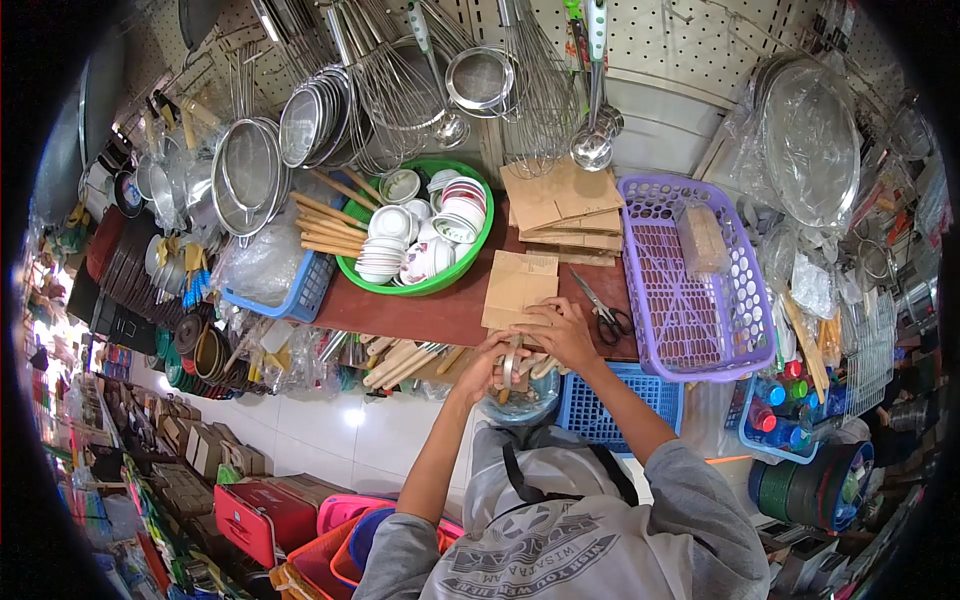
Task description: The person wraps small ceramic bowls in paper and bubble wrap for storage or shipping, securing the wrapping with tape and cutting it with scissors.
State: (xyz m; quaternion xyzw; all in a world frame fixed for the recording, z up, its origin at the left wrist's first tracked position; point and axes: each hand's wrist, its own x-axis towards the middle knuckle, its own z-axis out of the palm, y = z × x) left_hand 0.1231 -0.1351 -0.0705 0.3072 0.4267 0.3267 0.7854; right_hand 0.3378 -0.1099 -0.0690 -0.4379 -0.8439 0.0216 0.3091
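Near the shelf's front edge, my left hand (484,368) has its fingers curled round a roll of tape (509,366), which stands on edge. My right hand (562,333) lies just to the right and above, fingers spread over the lower edge of a piece of brown cardboard (520,285). Black-handled scissors (604,316) rest on the red-brown shelf (400,322), right of the cardboard. Behind it is a stack of more cardboard pieces (565,205).
A green basin (437,284) of small bowls and cups stands on the left, with a purple basket (651,330) on the right. Whisks and strainers (480,78) hang behind. Below the shelf are wooden handles (402,365) and a blue basket (620,405).
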